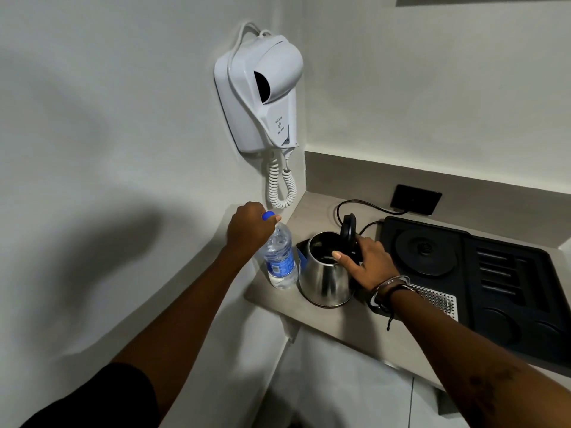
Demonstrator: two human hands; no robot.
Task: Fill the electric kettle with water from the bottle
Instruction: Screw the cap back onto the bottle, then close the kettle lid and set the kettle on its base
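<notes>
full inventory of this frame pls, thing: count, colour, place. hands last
kettle: 1, steel, counter, off its base
kettle lid: 1, black, flipped up
water bottle: 1, clear, blue label, upright left of kettle
bottle cap: 1, blue, on bottle
tray: 1, black, counter right
kettle base: 1, black, on tray
cable: 1, black, behind kettle
wall socket: 1, black, backsplash
hair dryer: 1, white, wall-mounted, coiled cord below
counter: 1, grey-beige, corner
bracelets: several, silver and dark, right wrist
left hand: closed around bottle top
right hand: on kettle handle, thumb at rim
</notes>
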